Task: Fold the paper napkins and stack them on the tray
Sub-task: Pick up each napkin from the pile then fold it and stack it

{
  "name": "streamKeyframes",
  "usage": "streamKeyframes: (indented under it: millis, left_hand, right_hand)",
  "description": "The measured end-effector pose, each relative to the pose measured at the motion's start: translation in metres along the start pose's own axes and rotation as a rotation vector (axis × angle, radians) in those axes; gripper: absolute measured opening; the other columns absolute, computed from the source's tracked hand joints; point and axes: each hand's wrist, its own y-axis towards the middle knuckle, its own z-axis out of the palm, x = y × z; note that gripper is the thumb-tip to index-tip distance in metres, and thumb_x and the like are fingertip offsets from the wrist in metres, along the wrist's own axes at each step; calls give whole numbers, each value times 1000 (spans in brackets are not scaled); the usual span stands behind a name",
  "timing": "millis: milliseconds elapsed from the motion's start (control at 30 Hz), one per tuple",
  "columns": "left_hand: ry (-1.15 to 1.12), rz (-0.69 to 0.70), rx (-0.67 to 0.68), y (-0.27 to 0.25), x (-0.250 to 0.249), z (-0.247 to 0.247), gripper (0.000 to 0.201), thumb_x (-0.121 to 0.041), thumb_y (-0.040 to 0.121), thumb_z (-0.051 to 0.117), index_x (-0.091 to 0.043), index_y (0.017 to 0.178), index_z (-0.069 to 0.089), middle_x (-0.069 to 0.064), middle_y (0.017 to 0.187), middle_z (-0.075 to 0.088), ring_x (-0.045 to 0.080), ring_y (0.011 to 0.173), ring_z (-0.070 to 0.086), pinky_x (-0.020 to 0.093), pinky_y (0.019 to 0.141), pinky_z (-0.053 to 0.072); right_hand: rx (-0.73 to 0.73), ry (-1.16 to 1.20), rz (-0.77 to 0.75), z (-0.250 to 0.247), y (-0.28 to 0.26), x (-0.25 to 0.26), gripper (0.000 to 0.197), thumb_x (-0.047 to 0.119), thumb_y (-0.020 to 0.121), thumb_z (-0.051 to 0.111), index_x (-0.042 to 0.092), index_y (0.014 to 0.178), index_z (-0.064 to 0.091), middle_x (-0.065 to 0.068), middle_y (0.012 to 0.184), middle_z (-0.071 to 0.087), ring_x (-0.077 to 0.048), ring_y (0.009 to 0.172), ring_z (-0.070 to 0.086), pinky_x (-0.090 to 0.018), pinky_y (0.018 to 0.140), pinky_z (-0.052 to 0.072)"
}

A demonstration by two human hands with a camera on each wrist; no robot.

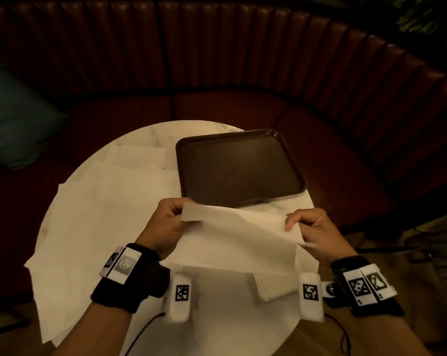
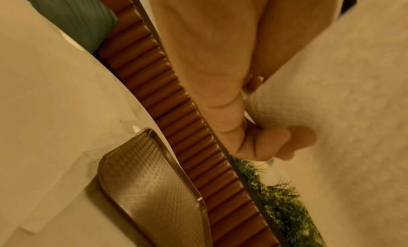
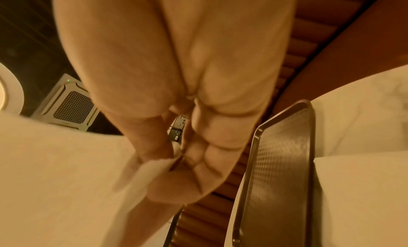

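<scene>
left hand [image 1: 166,222]: napkin [image 1: 232,242] pinched at its far left corner | right hand [image 1: 312,227]: same napkin pinched at its right edge | napkin: held up above the counter [image 1: 217,317], just short of the tray [image 1: 243,140] | more napkins [image 1: 94,214]: spread flat on the counter, left of the tray
</scene>
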Motion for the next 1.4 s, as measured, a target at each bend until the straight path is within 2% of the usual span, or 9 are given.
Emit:
streamKeyframes:
  millis: [67, 167, 300, 500, 733, 933, 1100, 1300, 1400]
  left_hand:
    - [-11, 0, 42, 1, 2, 0, 41, 14, 79, 56, -15, 51, 65, 3, 64, 66, 19, 64, 64, 25, 54, 53]
    - [14, -29, 57, 4, 8, 4, 44, 9, 84, 48, -15, 51, 63, 15, 71, 62, 29, 67, 61, 30, 57, 51]
    - [24, -137, 23, 14, 19, 13, 19, -14, 63, 48, -9, 54, 63, 20, 72, 52, 30, 73, 45, 39, 65, 31]
    - [446, -37, 58, 46, 43, 40, 11, -4, 70, 75, -12, 64, 69, -9, 54, 62, 1, 50, 47, 16, 58, 43]
    - [720, 118, 89, 99, 68, 116, 8, -9, 69, 78, -10, 66, 71, -1, 64, 66, 7, 61, 57, 9, 67, 45]
    - [959, 204, 301, 123, 114, 152, 34, 2, 83, 49, -12, 108, 68, 6, 120, 64, 27, 114, 57, 26, 101, 33]
    - [1275, 43, 496, 123, 127, 156, 47, -5, 88, 42, -24, 131, 45, -1, 148, 31, 26, 131, 30, 50, 92, 29]
    - [753, -70, -148, 79, 124, 114, 40, -15, 84, 57, -11, 124, 54, 12, 127, 57, 30, 119, 52, 35, 100, 36]
    - [784, -329, -75, 46, 131, 112, 34, -25, 89, 55, -2, 114, 55, 13, 115, 63, 29, 109, 56, 17, 79, 35]
  right_hand:
    - [-12, 3, 10, -4, -3, -2, 39, -12, 83, 54, 14, 59, 70, -9, 64, 61, -28, 60, 47, -36, 56, 36]
    - [-20, 23, 40, -6, -9, -4, 53, -21, 83, 46, 15, 55, 71, -1, 60, 65, -14, 54, 57, -18, 49, 43]
    - [-63, -26, 71, -10, -20, -17, 29, -10, 75, 61, 11, 59, 73, -6, 70, 71, -18, 70, 65, -26, 65, 53]
    - [-211, -94, 223, -10, -49, -57, 14, -6, 74, 72, 5, 65, 73, -2, 64, 71, -12, 61, 65, -24, 56, 53]
    - [-474, -162, 366, -3, -80, -113, 13, -4, 70, 77, 4, 69, 67, -2, 62, 65, -4, 52, 58, -20, 55, 50]
    - [-488, -217, 514, -1, -76, -136, 7, 2, 84, 65, 8, 89, 64, -5, 66, 62, 0, 48, 58, -11, 50, 44]
    - [-398, -254, 626, 0, -71, -142, 12, 15, 90, 59, 23, 99, 60, 1, 72, 57, -11, 59, 55, -18, 52, 46]
    - [-517, -945, 273, -9, -58, -108, 30, 40, 87, 61, 22, 110, 67, -1, 93, 52, -21, 91, 53, -38, 85, 48]
    - [-340, -920, 411, -10, -22, -105, 59, 47, 91, 48, 17, 141, 38, -8, 136, 41, -24, 128, 37, -41, 109, 32]
